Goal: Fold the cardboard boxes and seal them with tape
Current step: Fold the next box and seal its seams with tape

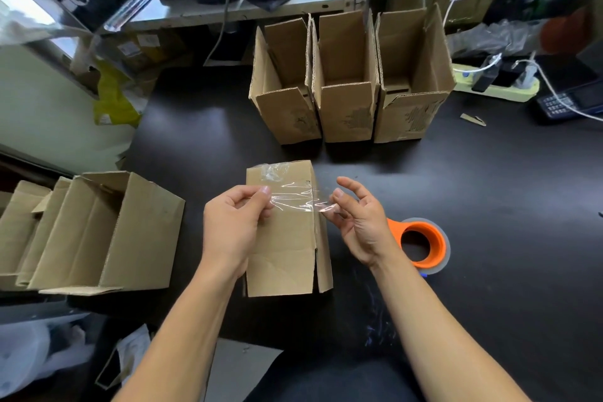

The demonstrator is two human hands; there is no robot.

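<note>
A: Where is the box being sealed?

B: The box (284,238) lies on the dark worktop (489,206), right in front of the person, between both forearms. A crumpled bit of clear tape sits stuck at its far end.

A: And the hands?

B: The left hand (231,225) pinches one end of a strip of tape (293,201) between thumb and fingertips. The right hand (359,222) pinches the other end, its remaining fingers spread loosely. The strip is stretched across the box, just above its top face; I cannot tell if it touches the cardboard.

A: The roll?

B: An orange tape roll (424,246) lies flat on the worktop just beside the right wrist.

A: Other boxes?

B: Three open boxes (346,108) stand side by side at the back, flaps up, touching one another. A larger open box (107,235) lies on its side at the left, with flat cardboard tucked in it.

A: Any writing to read?

B: Nothing legible. The standing boxes carry scuffed patches where labels look torn off. A yellow bag (112,98) at the left has a small white label, too blurred to read. A calculator (561,104) and a power strip (496,85) sit at the far right.
</note>
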